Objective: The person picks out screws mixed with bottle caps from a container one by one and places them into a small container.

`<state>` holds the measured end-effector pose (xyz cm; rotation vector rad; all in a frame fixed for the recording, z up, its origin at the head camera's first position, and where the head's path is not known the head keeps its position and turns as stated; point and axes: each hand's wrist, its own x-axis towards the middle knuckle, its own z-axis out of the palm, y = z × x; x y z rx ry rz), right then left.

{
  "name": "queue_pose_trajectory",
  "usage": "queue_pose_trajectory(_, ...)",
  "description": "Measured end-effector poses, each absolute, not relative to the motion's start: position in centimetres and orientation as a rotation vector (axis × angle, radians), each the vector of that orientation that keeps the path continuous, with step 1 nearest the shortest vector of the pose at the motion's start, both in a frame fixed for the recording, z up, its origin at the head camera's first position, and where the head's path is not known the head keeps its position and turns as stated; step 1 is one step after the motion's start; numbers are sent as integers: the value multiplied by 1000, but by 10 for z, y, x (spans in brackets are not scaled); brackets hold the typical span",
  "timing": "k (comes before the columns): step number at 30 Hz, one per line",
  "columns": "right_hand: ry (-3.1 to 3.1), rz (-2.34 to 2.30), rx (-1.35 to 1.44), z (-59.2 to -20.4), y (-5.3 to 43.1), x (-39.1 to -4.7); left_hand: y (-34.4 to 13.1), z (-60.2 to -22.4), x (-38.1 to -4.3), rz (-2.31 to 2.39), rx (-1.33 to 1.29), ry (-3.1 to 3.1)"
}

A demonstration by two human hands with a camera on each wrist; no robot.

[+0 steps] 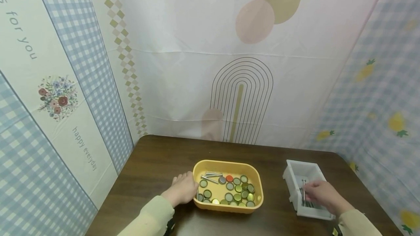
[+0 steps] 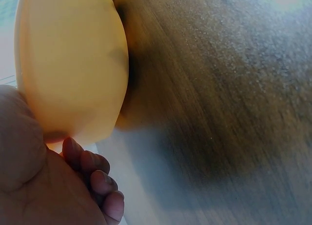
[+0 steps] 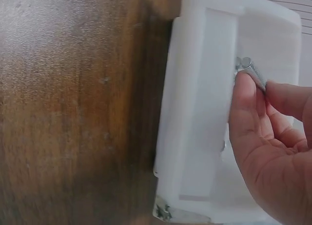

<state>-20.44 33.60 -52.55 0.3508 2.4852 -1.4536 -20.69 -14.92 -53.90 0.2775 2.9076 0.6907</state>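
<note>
At its left end, my left hand [image 1: 184,188] grips a yellow plastic tub [image 1: 229,164], fingers curled at the outside of the wall in the left wrist view. Inside the tub lie several bottle caps [image 1: 237,188], mostly green-gold and silver, with one red cap [image 1: 229,178]. A few long metal bolts [image 1: 210,179] lie there too, near the back left. Over a white plastic bin [image 1: 293,177], my right hand [image 1: 323,194] pinches a bolt [image 3: 254,74] between thumb and fingertips. More bolts [image 1: 309,204] show in the bin below, partly hidden by that hand.
Both containers stand on a dark brown wooden table [image 1: 157,156], the white bin to the right of the tub. Patterned cloth [image 1: 183,90] hangs behind the table and along both sides.
</note>
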Motion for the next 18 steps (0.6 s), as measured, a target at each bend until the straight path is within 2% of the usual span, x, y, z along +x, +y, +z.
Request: queue_pose_trajectory(18,2478,-1461,330,-535,329,-201,-150,-540,-207,692,272,2895)
